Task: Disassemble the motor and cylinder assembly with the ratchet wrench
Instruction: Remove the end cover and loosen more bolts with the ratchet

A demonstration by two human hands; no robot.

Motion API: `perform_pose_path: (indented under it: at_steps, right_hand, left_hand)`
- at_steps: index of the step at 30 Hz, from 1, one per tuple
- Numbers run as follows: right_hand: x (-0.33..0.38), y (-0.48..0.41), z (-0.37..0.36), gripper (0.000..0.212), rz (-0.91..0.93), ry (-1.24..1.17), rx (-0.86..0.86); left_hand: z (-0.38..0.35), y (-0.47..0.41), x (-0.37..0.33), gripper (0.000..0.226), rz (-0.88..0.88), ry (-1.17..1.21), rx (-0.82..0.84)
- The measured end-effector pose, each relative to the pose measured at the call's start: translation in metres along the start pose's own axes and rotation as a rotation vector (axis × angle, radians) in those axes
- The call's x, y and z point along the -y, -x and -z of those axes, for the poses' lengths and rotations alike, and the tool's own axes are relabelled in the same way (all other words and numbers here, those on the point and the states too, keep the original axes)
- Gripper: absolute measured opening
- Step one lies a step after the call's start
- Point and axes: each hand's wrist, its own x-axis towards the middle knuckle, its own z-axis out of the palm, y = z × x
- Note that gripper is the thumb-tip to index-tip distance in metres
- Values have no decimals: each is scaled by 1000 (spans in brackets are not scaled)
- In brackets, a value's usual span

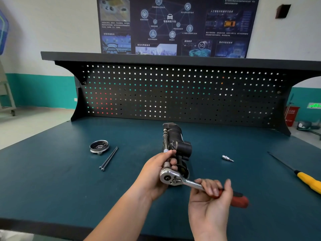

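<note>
Hands [152, 174] [211, 197] around chrome ratchet [171, 177], black motor [180, 145].

Left hand [154, 174] grips the motor assembly [180, 145]; right hand [208, 206], palm up, curls fingers [211, 188] round the ratchet wrench [171, 177] handle.

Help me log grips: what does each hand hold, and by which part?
The left hand grips the motor and cylinder assembly around its near end; the right hand holds the ratchet wrench by its handle.

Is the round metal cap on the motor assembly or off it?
Off. The round metal cap lies on the mat, left of the assembly and apart from it, beside two long bolts.
</note>
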Motion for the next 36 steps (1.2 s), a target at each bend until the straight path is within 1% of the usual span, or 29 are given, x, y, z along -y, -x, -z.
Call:
perform_pose_path:
  at_steps: [3, 5, 7, 8, 9, 11, 12, 13, 14, 15, 16, 17, 19, 21, 22, 25, 28, 29, 30, 31, 32, 33, 35, 36]
  right_hand:
    - [-1, -1, -3, 36, 4, 19, 19]
    - [0, -3, -3, 35, 16, 1, 5]
    - [5, -5, -1, 32, 36, -34, -19]
    - [8, -6, 0, 30, 42, -49, -29]
    - [10, -7, 1, 31, 45, -60, -31]
    - [13, -9, 2, 31, 47, -65, -24]
    - [13, -10, 3, 30, 48, -62, -18]
    - [13, -10, 4, 31, 46, -59, -8]
    - [12, -10, 6, 36, 40, -58, 6]
    - [11, -11, 9, 44, 33, -59, 17]
    - [12, -11, 11, 51, 21, -62, 22]
    - [11, -11, 13, 56, 6, -64, 27]
    - [11, -11, 19, 57, -22, -71, 46]
    - [10, -10, 22, 55, -34, -69, 71]
    - [10, -11, 23, 55, -42, -59, 76]
    - [12, -12, 23, 54, -76, -64, 102]
    - [15, -15, 23, 49, -97, -122, 198]
    - [14, -18, 22, 42, -111, -159, 287]
    - [12, -19, 20, 33, -117, -183, 409]
    - [20, -18, 17, 27, -22, 63, 392]
    - [27, -16, 20, 28, 50, 193, 303]
    - [28, -12, 21, 28, 53, 206, 246]
    - [20, -11, 19, 28, -19, 120, 348]
    - [17, -10, 15, 33, -64, 27, 407]
  left_hand:
    - [3, -1, -1, 14, -51, -61, -15]
    - [6, -3, 0, 20, -73, -173, -11]
    - [9, -7, 1, 31, -112, -335, -36]
    - [12, -10, 2, 32, -164, -403, -72]
    - [16, -15, 4, 28, -247, -462, -121]
    - [28, -24, 7, 15, -497, -636, -255]
    - [34, -28, 9, 14, -592, -764, -287]
    - [38, -32, 12, 31, -624, -905, -262]
    - [40, -36, 16, 56, -611, -1025, -206]
    - [40, -41, 20, 79, -583, -1090, -157]
    - [35, -46, 22, 92, -575, -1105, -127]
    - [27, -50, 25, 94, -593, -1087, -123]
    - [11, -57, 30, 82, -652, -1027, -218]
    - [-1, -60, 33, 77, -685, -973, -344]
    - [-3, -62, 35, 75, -692, -941, -376]
    - [-4, -66, 40, 64, -678, -841, -397]
    - [-4, -74, 42, 34, -677, -800, -431]
    - [-4, -76, 43, 30, -678, -801, -447]
    - [-3, -79, 43, 29, -676, -798, -454]
    - [-2, -80, 44, 28, -677, -798, -453]
    - [-1, -81, 43, 27, -683, -804, -453]
    - [0, -82, 43, 27, -690, -815, -453]
    - [1, -82, 41, 29, -688, -815, -438]
    - [1, -82, 40, 30, -681, -803, -428]
